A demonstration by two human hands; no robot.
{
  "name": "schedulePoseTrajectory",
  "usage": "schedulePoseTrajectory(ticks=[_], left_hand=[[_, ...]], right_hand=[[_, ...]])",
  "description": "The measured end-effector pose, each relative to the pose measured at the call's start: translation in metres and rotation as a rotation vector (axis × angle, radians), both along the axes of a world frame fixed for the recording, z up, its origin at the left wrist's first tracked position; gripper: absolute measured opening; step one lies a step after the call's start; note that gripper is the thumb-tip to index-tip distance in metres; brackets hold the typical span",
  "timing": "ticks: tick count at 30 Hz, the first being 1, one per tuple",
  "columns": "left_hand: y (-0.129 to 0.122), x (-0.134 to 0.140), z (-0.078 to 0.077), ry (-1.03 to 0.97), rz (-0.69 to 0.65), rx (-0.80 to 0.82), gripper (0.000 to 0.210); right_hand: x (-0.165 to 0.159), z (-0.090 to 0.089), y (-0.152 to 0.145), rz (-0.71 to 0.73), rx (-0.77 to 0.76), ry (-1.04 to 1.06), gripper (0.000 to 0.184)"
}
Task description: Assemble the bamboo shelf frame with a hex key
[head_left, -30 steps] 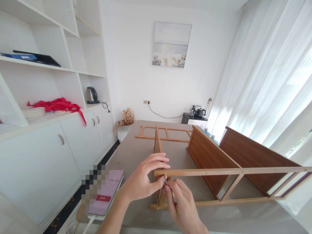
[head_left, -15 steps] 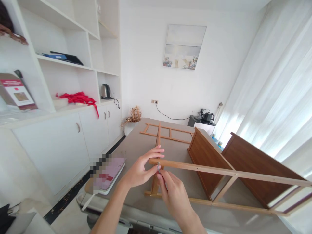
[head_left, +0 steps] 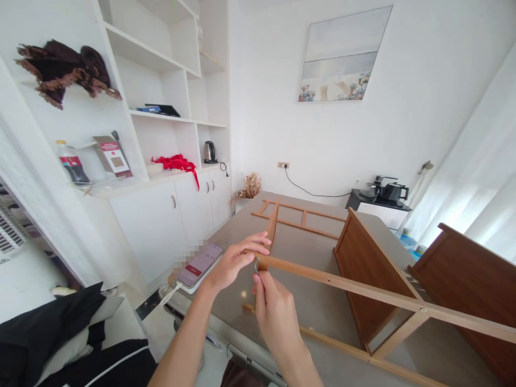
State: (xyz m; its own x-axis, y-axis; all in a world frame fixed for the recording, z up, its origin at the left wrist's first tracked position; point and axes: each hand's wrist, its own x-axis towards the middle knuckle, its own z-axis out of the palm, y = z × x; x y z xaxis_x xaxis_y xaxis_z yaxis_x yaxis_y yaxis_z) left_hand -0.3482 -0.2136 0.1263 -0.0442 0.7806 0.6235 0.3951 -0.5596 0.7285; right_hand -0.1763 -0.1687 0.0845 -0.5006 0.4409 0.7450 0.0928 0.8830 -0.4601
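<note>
My right hand (head_left: 276,309) pinches a small bent metal hex key (head_left: 257,265) between thumb and fingers. Its upper end meets the near end of a wooden rail (head_left: 314,273), part of a shelf frame lying on its side. Around that same rail end, my left hand (head_left: 237,260) is closed, fingers over the top and thumb beside the key. Just behind the left fingers stands a narrow wooden board (head_left: 274,223). Farther right, a brown shelf panel (head_left: 374,279) and a second shelf panel (head_left: 471,290) stand between the rails. The screw under the key is hidden.
The frame lies on a grey-brown table (head_left: 306,306). A ladder-like wooden frame (head_left: 302,217) lies at the back. Left of my hands, a phone (head_left: 201,264) with a white cable sits near the table edge. A kettle stand (head_left: 379,207) is beyond the far right corner.
My view has swung left, showing more of the cabinet and dark clothes. My hands stay at the rail end, and the hex key is turned slightly differently.
</note>
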Motion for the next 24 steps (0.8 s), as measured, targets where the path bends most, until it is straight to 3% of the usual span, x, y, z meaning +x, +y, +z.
schedulePoseTrajectory(ticks=[5,8,13,18,24], left_hand=[[0.000,-0.005,0.001,0.046,-0.008,-0.009,0.027],[0.002,-0.007,-0.001,0.070,-0.008,0.015,0.027],[0.007,-0.004,-0.007,0.042,-0.004,0.070,0.025],[0.006,-0.006,-0.006,0.089,0.007,0.076,0.024],[0.008,-0.012,-0.005,0.165,0.008,0.143,0.042]], right_hand=[[-0.002,-0.006,-0.001,0.091,-0.100,0.049,0.032],[-0.005,-0.013,0.000,0.105,-0.079,0.109,0.028],[-0.011,-0.021,0.005,0.060,0.022,0.177,0.023],[-0.014,-0.018,0.005,0.033,0.027,0.207,0.025],[-0.015,-0.023,0.003,-0.013,0.024,0.221,0.027]])
